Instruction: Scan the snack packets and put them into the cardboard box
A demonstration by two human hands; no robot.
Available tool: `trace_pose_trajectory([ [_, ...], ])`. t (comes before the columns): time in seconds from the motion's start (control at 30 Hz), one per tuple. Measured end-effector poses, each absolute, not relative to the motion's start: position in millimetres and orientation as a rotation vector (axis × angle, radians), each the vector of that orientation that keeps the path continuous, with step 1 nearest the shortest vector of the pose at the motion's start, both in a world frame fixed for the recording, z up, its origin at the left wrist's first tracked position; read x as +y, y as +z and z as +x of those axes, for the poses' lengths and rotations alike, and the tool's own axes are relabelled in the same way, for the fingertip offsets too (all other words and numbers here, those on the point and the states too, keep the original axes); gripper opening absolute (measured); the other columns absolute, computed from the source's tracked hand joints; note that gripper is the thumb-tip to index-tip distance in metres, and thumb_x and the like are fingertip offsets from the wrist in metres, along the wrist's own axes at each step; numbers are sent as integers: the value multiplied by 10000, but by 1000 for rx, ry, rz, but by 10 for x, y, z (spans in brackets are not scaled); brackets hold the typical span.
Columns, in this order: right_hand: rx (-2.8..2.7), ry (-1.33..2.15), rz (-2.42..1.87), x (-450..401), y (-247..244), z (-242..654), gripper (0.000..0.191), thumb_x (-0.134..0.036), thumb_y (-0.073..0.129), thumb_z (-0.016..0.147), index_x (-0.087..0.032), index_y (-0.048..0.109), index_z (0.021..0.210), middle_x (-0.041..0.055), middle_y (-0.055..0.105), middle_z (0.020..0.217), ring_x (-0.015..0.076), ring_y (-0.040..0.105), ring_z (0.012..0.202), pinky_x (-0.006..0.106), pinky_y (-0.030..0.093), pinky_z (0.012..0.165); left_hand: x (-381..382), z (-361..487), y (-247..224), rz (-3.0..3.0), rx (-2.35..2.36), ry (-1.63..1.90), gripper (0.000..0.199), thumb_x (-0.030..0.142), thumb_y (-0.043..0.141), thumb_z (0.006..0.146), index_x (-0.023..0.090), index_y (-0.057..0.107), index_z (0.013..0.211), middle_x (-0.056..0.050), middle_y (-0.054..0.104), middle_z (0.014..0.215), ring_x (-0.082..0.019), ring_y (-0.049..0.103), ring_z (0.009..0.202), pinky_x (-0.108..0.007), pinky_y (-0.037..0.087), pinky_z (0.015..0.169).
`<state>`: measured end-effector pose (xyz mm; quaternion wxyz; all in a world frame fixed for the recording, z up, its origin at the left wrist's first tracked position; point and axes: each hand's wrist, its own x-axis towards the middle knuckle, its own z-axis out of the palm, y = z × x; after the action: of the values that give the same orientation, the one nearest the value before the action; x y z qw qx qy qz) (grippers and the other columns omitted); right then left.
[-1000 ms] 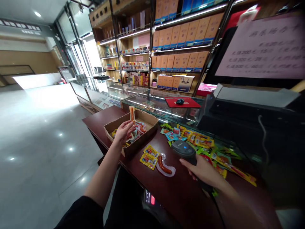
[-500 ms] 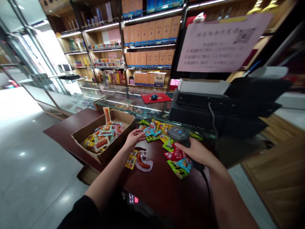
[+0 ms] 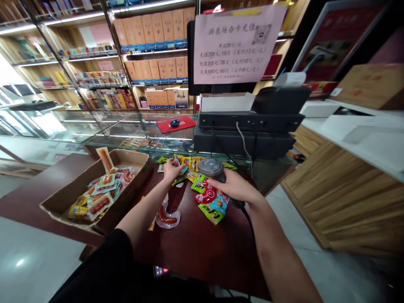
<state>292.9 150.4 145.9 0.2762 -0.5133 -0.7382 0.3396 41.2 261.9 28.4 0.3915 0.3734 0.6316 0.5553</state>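
Observation:
In my right hand (image 3: 238, 185) is a dark grey handheld barcode scanner (image 3: 211, 167), its blue light on and a cable trailing down. Under that hand lie red, blue and green snack packets, among them a green packet (image 3: 211, 213). My left hand (image 3: 172, 170) reaches into the pile farther back, its fingers closed on a small snack packet (image 3: 176, 161) that they partly cover. Yellow packets (image 3: 187, 161) lie just beyond. A curved sausage in a clear pack (image 3: 167, 216) lies nearer me, below the left forearm.
An open cardboard box (image 3: 126, 202) of packed sausages and snacks stands to the left on the dark red table (image 3: 189, 252). Behind are a glass counter (image 3: 139, 126), a red mouse pad (image 3: 186, 123) and a black till with printer (image 3: 246, 126). A wooden cabinet (image 3: 344, 202) stands right.
My view has turned to the right. The left hand has gone farther into the packets and its fingers have closed. The right hand still holds the scanner over the packets.

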Motion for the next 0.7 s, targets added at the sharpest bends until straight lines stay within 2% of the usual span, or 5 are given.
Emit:
trace_pose_trajectory([
  [0.17, -2057, 885, -1331, 1522, 1410, 2906, 436, -400, 700, 873, -197, 683, 1259, 99, 728, 1279, 295, 664, 1195, 432, 506, 1032, 2689, 337, 191, 1017, 1701, 1356, 477, 108, 864, 569, 182, 629, 977, -15, 651, 862, -143, 643, 672, -272, 575, 635],
  [0.33, -2107, 860, -1339, 1519, 1371, 2852, 423, -415, 686, 880, -172, 708, 1226, 111, 753, 1225, 321, 692, 1132, 437, 531, 980, 2483, 161, 197, 743, 1599, 1427, 354, 38, 759, 693, 166, 629, 996, 18, 616, 740, -105, 613, 587, -261, 593, 652],
  [0.47, -2148, 866, -1303, 1488, 1377, 2752, 414, -407, 677, 880, -169, 708, 1217, 114, 759, 1201, 322, 692, 1133, 427, 527, 982, 2190, -59, 232, 595, 1482, 1405, 294, 38, 730, 748, 141, 620, 1001, -19, 647, 759, -113, 621, 577, -282, 611, 627],
  [0.6, -2203, 832, -1354, 1457, 1350, 2641, 355, -413, 684, 870, -166, 721, 1122, 117, 776, 1105, 320, 723, 1031, 411, 552, 890, 1888, -277, 298, 508, 1382, 1294, 302, -3, 671, 732, 123, 622, 1001, -75, 694, 820, -165, 676, 624, -272, 587, 564],
  [0.7, -2223, 925, -1345, 1435, 1283, 2556, 330, -431, 669, 881, -168, 700, 1078, 97, 783, 946, 263, 743, 784, 354, 564, 704, 1661, -373, 387, 479, 1275, 1258, 282, -3, 593, 742, 122, 633, 992, -59, 694, 784, -153, 654, 581, -239, 540, 491],
])
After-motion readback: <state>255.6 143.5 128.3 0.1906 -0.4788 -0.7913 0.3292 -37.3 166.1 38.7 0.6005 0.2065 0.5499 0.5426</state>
